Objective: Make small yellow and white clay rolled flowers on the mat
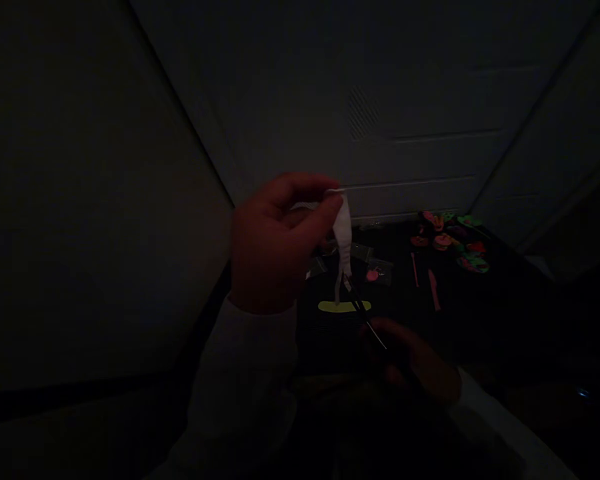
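In very dim light, my left hand (280, 240) is raised near the middle, with thumb and fingertips pinched on the top end of a white strip (343, 230). It looks like soft cloth or paper and hangs down, wrinkled, with a thin tail at its lower end. Lower right, my right hand (410, 357) is closed around a thin, dark metal tool (363, 310). Two slim arms show on it, like tweezers or narrow scissors; I cannot tell which. Its tip touches the strip's lower end. Beneath lies a flat yellow-green oblong piece (330, 307) with rounded ends.
Small clear bags, one holding a pink item (373, 275), lie behind the strip on the dark table (325, 343). Two pink sticks, one blade-shaped (434, 288), lie farther right. A colourful pile (443, 240) sits at the back right. A pale panelled wall (290, 100) rises behind.
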`<control>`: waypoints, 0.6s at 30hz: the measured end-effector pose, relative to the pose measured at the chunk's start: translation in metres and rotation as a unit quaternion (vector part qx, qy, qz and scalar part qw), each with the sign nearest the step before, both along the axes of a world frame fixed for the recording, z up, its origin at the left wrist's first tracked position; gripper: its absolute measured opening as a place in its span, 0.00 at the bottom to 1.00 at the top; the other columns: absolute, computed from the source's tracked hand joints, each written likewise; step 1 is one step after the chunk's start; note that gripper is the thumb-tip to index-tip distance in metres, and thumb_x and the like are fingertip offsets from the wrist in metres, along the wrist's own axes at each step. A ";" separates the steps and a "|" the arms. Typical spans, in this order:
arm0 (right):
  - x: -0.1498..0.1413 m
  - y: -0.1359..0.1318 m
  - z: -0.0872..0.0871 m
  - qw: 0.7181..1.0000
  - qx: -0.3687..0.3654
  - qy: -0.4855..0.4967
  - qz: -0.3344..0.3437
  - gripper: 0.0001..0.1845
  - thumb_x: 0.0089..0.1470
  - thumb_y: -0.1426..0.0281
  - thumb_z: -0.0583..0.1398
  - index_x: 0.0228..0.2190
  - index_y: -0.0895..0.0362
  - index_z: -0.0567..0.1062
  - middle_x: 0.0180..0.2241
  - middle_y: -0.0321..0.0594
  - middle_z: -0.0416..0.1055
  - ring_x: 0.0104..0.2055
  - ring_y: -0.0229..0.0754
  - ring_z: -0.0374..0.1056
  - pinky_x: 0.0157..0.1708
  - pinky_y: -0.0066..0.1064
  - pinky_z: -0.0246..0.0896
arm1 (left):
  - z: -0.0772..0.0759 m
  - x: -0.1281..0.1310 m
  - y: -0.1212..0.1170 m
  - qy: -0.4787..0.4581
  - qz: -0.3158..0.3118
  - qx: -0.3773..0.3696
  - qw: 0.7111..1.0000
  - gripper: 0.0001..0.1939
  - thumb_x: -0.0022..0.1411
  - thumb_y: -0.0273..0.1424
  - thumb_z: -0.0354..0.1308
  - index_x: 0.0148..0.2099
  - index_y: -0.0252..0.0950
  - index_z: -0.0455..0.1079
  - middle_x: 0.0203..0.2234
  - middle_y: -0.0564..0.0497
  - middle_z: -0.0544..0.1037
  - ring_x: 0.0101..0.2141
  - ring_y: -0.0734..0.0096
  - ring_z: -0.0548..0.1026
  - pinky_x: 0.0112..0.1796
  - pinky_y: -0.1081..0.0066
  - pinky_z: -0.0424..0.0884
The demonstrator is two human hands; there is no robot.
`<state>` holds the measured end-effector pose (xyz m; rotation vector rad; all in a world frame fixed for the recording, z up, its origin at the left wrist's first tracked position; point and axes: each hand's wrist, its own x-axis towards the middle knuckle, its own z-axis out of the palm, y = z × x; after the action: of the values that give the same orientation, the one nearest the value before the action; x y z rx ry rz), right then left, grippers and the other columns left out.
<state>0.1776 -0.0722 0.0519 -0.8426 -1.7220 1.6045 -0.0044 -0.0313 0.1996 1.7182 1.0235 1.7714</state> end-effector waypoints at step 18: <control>-0.017 0.010 0.008 0.995 0.012 0.093 0.025 0.32 0.39 0.54 0.62 0.45 0.54 0.63 0.33 0.38 0.62 0.33 0.37 0.59 0.33 0.30 0.55 | -0.005 0.004 -0.003 0.011 0.013 0.002 1.000 0.05 0.51 0.29 0.58 0.34 0.40 0.70 0.26 0.56 0.74 0.20 0.81 0.71 0.16 0.82 0.66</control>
<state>0.1601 -0.0627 0.0603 -0.6204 -1.6386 1.6375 -0.0008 -0.0339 0.1949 1.7376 1.0575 1.7748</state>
